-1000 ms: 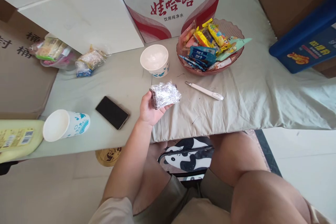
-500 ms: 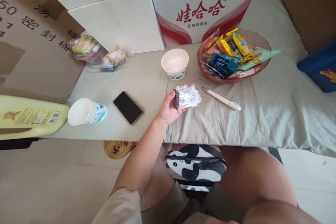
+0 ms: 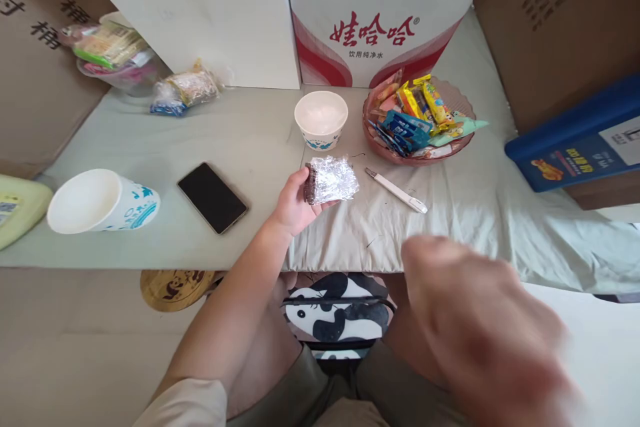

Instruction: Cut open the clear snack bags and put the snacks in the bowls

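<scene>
The left hand (image 3: 295,205) grips a wrapped block (image 3: 334,179) by its left end, thumb on top, over the cloth-covered table (image 3: 260,173), a little in from the middle of its near edge. The block is small and roughly box-shaped; crinkled, glossy wrap throws silvery-white glints across its face, while its left end shows dark brown. The right hand (image 3: 483,323) is a blur in front of the near edge, right of middle, and I cannot tell whether it is open or closed. Along the far edge, a white carton (image 3: 385,3) with red swooshes reads "娃哈哈" in red brush lettering with an ® mark, and "饮用纯净水" beneath in small dark type. The brown carton (image 3: 30,80) at the far left corner shows "桶" twice. Toward the right edge, a blue box (image 3: 550,147) bears yellow characters too slanted to read surely, beside a white label.
</scene>
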The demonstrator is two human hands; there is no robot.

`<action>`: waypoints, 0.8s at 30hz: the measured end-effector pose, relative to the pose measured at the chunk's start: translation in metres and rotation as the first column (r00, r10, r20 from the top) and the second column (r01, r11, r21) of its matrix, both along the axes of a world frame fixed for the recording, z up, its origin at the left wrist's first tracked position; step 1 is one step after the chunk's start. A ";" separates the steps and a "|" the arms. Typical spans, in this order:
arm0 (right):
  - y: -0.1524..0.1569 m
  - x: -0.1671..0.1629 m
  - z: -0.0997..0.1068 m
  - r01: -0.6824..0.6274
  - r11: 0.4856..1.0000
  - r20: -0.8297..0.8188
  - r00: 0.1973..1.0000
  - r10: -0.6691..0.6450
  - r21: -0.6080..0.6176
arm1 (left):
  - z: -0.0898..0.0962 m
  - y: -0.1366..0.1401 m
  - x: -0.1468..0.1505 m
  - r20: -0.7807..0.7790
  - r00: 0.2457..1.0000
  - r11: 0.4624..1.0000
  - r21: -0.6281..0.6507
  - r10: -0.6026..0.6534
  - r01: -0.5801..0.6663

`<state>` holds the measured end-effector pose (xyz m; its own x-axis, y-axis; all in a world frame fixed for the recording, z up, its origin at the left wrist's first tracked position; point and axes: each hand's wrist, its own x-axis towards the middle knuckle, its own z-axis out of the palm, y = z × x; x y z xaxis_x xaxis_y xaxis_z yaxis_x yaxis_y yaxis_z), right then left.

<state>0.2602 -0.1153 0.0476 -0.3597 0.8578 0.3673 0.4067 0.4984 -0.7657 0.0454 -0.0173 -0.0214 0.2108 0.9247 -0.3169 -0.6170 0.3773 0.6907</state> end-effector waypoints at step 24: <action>0.077 0.012 -0.067 0.148 0.988 0.207 0.966 -0.154 0.044 | -0.007 0.005 0.001 -0.121 0.992 0.998 -0.053 0.022 -0.029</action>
<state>0.2717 -0.0386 -0.0198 -0.2981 0.8986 0.3219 0.6287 0.4386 -0.6422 0.0467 -0.0119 -0.0283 0.1448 0.9098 -0.3889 -0.5405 0.4019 0.7391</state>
